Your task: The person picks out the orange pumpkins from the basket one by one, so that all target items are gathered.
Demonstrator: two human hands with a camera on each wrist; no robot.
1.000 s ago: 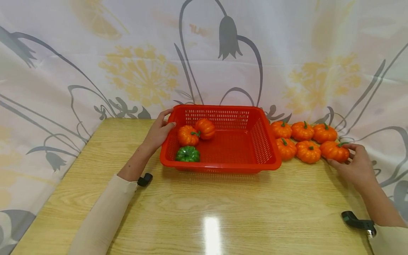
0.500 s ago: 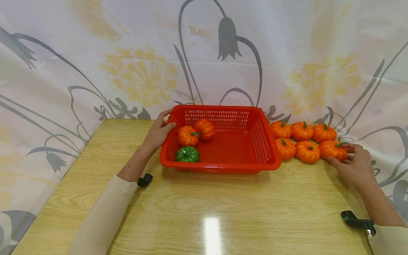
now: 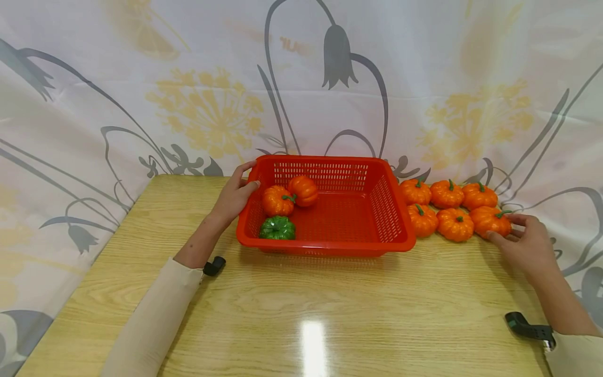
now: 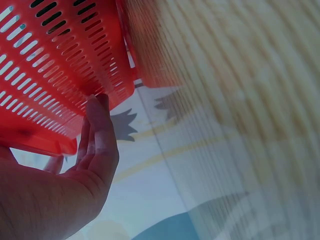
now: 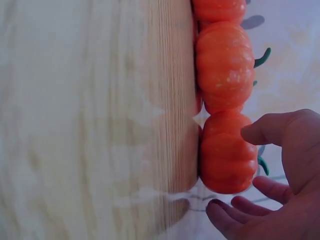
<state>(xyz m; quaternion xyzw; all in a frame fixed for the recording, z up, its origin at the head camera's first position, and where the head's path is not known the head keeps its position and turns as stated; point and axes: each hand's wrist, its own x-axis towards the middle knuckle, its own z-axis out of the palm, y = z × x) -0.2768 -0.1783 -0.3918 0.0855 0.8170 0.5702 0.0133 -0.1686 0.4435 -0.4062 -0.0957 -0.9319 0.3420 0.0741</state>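
In the head view, my left hand [image 3: 232, 200] holds the left rim of a red plastic basket [image 3: 325, 244], thumb over the edge and fingers against its outer wall. Inside, toward the left, sit two orange pumpkins, one in front [image 3: 277, 203] and one behind [image 3: 304, 191], plus a green pumpkin [image 3: 277, 229]. My right hand [image 3: 532, 246] is at the right end of the front row, beside an orange pumpkin [image 3: 490, 222] with a green stem. The right wrist view has the thumb at this pumpkin [image 5: 227, 155], while the other fingers are spread apart from it.
Several more orange pumpkins [image 3: 456, 225] stand in two rows right of the basket, the nearest close against its side. A wood-grain table [image 3: 264, 303] lies beneath everything. A flower-patterned curtain [image 3: 301, 94] hangs behind and at both sides.
The front-row end pumpkin has shifted slightly left, up to its neighbour, and my right fingers have loosened from it. The left hand and the basket stay put.
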